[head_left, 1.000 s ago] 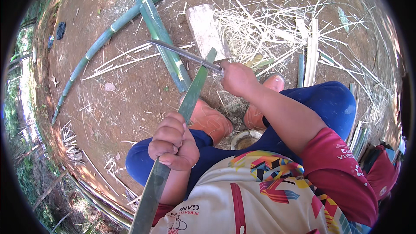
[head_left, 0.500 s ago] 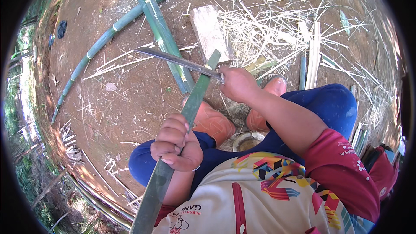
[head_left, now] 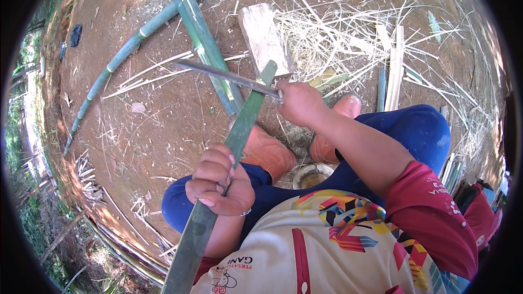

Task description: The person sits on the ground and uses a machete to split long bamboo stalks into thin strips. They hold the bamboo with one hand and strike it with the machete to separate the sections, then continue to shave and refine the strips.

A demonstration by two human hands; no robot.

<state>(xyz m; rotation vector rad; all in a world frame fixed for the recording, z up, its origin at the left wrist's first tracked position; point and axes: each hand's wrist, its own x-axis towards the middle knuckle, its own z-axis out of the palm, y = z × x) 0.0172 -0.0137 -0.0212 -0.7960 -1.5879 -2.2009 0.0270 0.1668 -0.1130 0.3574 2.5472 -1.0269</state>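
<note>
A long green bamboo strip (head_left: 247, 117) runs from beside my lap up toward the far middle. My left hand (head_left: 220, 179) is wrapped round its lower part. My right hand (head_left: 300, 103) is closed on a machete (head_left: 223, 75), whose handle is mostly hidden in the fist. The long dark blade points to the left and crosses over the strip near its far end, touching it. Just beyond the strip's tip lies a pale wooden block (head_left: 263, 35) on the ground.
Split green bamboo lengths (head_left: 204, 43) lie left of the block. A long bamboo pole (head_left: 125, 51) curves behind them. Thin pale shavings (head_left: 338, 43) are heaped at the right. Between my orange boots (head_left: 267, 152) and lap sits a round pale container (head_left: 311, 176).
My left hand has shifted very slightly left with the bamboo strip. The machete has barely moved, still lying across the strip's far end.
</note>
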